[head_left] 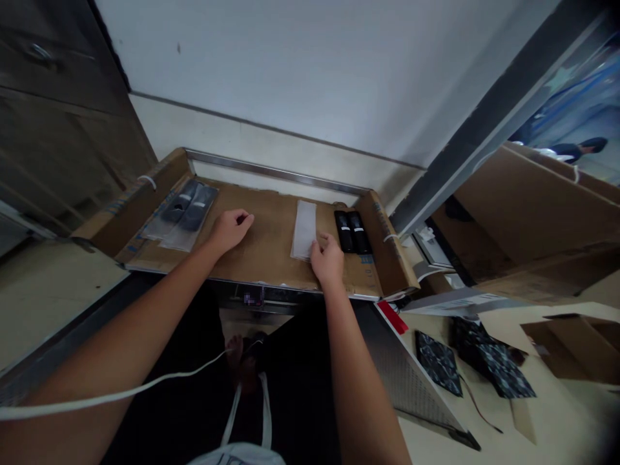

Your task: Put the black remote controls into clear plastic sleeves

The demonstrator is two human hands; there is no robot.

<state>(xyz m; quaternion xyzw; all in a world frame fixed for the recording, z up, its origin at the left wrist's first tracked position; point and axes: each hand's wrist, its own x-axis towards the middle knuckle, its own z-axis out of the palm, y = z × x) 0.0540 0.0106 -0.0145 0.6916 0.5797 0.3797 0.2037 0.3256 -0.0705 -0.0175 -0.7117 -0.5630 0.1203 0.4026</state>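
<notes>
My left hand (pixel 231 230) hovers over the cardboard-lined tray (pixel 268 223) with its fingers curled in, and I see nothing in it. To its left lie clear plastic bags (pixel 180 239), each with a dark item banded in white inside. My right hand (pixel 328 259) is at the lower right edge of a stack of whitish, flat plastic bags (pixel 304 226); its thumb and fingers pinch at that edge. Right of this hand, two black, elongated items (pixel 352 231) with white bands lie side by side, their exact kind unclear.
Cardboard flaps (pixel 387 242) tied with white loops wall the tray's sides. A white wall (pixel 271 77) rises behind it. At right stand a large cardboard box (pixel 542 213) and, on the floor, dark patterned pieces (pixel 438 361). A white cord (pixel 159 381) crosses my left forearm.
</notes>
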